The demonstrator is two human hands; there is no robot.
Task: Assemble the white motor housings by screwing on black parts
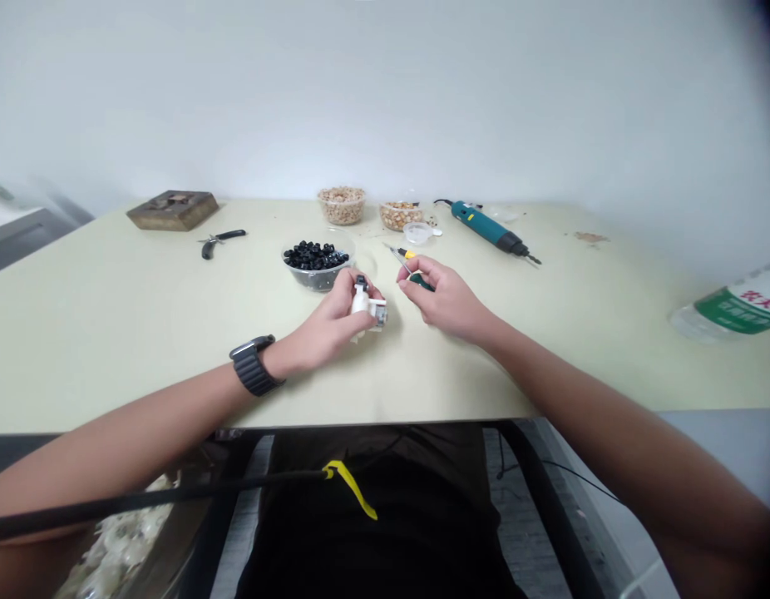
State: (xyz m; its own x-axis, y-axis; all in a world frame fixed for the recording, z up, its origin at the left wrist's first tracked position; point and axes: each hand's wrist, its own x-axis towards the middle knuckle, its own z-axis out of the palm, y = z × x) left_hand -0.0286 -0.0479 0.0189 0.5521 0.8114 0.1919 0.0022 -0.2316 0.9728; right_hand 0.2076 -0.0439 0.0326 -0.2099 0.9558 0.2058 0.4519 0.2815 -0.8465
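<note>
One slip of the tool [421, 282], pinched in our right hand [448, 299], could jab our left hand [335, 320], gripping the white piece [360, 303] toward the table's front edge [385, 416].

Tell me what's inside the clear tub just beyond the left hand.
The clear tub holds a heap of small black pieces. The heap covers its bottom, and anything buried in the middle cannot be seen.

Black watch [254, 351], ribbed strap [259, 377], dark clothing [385, 545]
</note>
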